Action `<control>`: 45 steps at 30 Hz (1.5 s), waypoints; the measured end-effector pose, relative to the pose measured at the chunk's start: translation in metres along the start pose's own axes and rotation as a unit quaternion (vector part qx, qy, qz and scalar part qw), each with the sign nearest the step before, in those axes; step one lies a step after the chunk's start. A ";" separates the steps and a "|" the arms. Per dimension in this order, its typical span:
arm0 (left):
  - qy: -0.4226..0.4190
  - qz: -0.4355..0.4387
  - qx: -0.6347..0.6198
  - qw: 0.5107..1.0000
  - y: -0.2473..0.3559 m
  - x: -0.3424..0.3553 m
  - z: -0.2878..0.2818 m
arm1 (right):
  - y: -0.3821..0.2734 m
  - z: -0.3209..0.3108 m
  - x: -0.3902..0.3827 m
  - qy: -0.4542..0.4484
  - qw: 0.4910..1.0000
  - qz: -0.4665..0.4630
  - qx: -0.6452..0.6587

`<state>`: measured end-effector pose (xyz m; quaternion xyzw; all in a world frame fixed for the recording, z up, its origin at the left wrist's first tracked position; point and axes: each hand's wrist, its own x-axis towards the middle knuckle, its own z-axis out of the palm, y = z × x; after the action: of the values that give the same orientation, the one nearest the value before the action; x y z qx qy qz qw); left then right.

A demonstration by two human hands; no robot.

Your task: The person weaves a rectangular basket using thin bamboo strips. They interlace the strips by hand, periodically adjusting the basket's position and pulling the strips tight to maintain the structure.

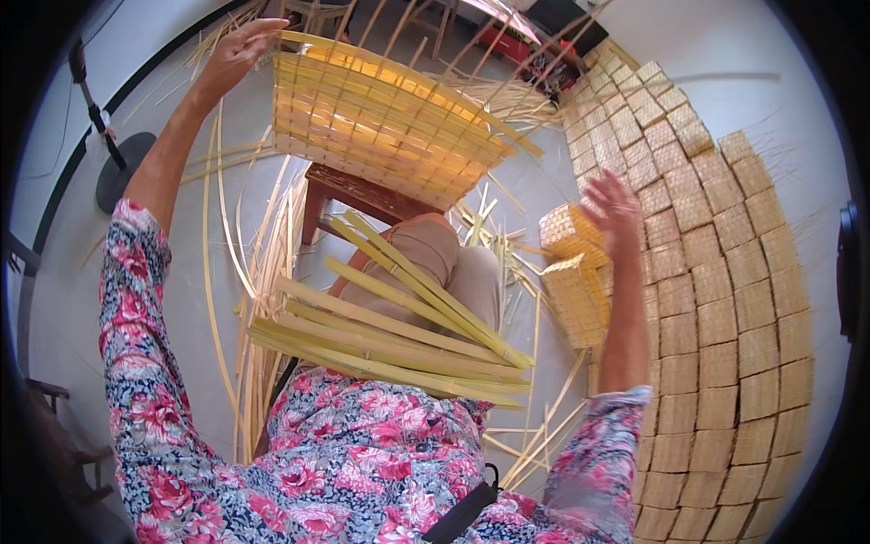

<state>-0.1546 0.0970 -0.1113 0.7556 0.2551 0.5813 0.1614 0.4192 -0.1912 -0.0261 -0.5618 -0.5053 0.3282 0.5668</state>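
Observation:
My left hand (243,50) pinches the end of a yellow strip at the upper left corner of a half-woven panel (381,109), whose upright ribs stick up from its top edge. The panel stands propped on a low wooden bench (326,186) beyond my knees. My right hand (609,204) is raised at the right, fingers apart and slightly blurred, holding nothing. It is near two small woven yellow boxes (575,295). A bundle of flat green and pale strips (399,354) lies across my lap.
Rows of woven boxes (725,363) cover the floor at the right. Loose strips (263,272) are scattered around the bench and along my left side. A black stand with a round base (118,177) is at the upper left; a chair (63,408) is at the left edge.

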 end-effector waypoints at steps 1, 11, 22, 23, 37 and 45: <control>-0.019 -0.069 -0.046 0.996 0.005 -0.007 0.002 | 0.022 0.034 0.005 0.054 0.997 0.051 0.030; -0.070 -0.167 -0.082 0.980 0.001 -0.002 -0.021 | 0.079 0.130 0.061 -0.021 0.942 -0.035 0.334; -0.087 -0.087 0.076 0.990 0.004 -0.004 -0.024 | 0.095 0.130 0.065 0.073 0.974 -0.103 0.186; -0.107 -0.066 0.101 0.987 0.005 0.002 -0.025 | 0.096 0.127 0.065 0.079 0.974 -0.106 0.182; 0.087 0.085 0.239 0.963 0.048 -0.009 0.018 | 0.101 0.116 0.061 0.036 0.956 -0.089 0.276; -0.035 0.138 0.281 0.949 0.125 -0.022 0.127 | 0.108 0.118 0.059 -0.042 0.937 -0.094 0.335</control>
<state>-0.0117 -0.0111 -0.0954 0.8181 0.2955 0.4757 -0.1308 0.3460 -0.0830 -0.1357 -0.2752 -0.4401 0.4466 0.7288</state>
